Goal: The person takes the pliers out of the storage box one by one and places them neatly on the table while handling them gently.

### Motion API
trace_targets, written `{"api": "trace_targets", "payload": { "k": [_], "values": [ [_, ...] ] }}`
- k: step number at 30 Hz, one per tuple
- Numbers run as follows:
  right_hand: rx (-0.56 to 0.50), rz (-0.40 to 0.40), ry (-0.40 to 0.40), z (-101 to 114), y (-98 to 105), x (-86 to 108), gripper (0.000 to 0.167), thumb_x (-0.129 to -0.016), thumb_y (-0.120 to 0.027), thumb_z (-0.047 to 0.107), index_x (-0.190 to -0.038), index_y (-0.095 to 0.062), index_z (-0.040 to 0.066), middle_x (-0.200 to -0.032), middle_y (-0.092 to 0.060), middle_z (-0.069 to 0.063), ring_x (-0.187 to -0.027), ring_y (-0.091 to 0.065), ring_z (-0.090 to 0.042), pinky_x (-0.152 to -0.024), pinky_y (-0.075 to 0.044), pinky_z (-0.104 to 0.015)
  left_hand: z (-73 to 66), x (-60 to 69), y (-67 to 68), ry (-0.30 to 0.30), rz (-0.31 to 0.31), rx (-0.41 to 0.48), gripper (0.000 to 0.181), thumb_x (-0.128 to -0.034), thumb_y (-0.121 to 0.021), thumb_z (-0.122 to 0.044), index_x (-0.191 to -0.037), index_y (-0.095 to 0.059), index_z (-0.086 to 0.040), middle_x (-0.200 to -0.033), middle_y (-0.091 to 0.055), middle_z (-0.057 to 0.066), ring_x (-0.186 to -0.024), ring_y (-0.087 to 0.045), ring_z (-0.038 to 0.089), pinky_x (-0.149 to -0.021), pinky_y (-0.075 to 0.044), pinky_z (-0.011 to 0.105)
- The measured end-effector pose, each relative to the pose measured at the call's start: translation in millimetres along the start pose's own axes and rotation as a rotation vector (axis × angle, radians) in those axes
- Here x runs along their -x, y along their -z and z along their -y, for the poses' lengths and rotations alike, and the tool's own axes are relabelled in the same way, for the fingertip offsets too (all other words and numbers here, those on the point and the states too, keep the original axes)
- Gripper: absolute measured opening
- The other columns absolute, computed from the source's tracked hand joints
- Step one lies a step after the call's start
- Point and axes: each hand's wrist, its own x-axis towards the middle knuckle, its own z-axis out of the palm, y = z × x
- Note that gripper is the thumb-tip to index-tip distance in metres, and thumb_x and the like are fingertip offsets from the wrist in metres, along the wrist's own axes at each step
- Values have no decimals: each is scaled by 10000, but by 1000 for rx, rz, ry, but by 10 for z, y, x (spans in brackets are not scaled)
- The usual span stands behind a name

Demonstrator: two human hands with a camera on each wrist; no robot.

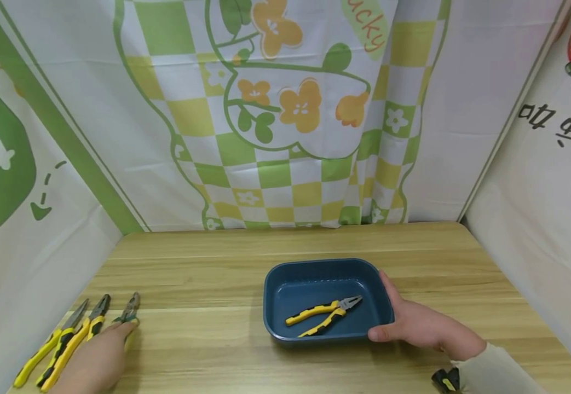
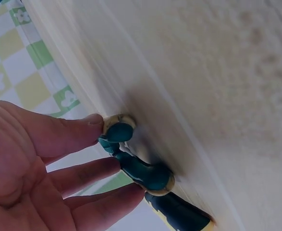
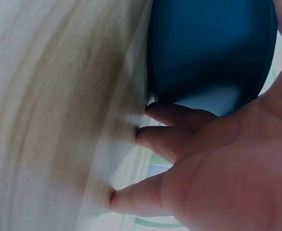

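My left hand is at the left of the table, in the head view. Its thumb and fingers pinch the teal and tan handles of a pair of pliers; the metal jaws point away from me. Close beside it lie yellow-and-black long-nose pliers and another yellow-and-black pair of pliers, partly covered by the hand. Right of centre, my right hand holds the right end of a dark blue container, the thumb at the front corner. Yellow-and-black combination pliers lie inside it.
A wooden table carries everything. A black-and-yellow object is partly visible near the right sleeve. A patterned curtain hangs behind the table, with white printed sheets at both sides.
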Motion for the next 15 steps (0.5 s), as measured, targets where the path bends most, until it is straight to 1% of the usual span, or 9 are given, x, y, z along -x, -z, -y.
{"api": "trace_targets", "payload": {
  "k": [6,9,13,15],
  "values": [
    [-20,4,7,-1,2,-1,1281,-854,-797,394,-1536,240,75,-1521,-276,-347,-1290,-437,-353,-1073,-299,-560,59,-16,-13,12,20,-8,403,-953,-470,107,-1355,-488,123,-1296,-470,414,-1176,-457,584,-875,-457,645],
    [-25,3,5,-3,1,-2,1282,-853,-799,388,-1535,239,72,-1524,-267,-348,-1301,-424,-360,-1079,-290,-564,87,-15,-23,28,35,-6,415,-950,-474,107,-1364,-482,123,-1308,-453,424,-1188,-437,593,-883,-450,650],
    [-34,5,3,-1,-1,-2,1281,-855,-798,386,-1535,243,78,-1540,-228,-351,-1332,-385,-380,-1089,-272,-575,110,-16,-26,35,50,-9,418,-942,-479,113,-1360,-483,127,-1304,-446,436,-1192,-422,600,-895,-441,653],
    [-41,7,4,0,-1,-1,1280,-857,-798,382,-1534,247,83,-1550,-204,-348,-1348,-362,-388,-1094,-261,-579,117,-18,-25,29,48,-17,410,-943,-483,107,-1353,-491,127,-1296,-457,433,-1189,-428,597,-898,-439,653]
  ]
}}
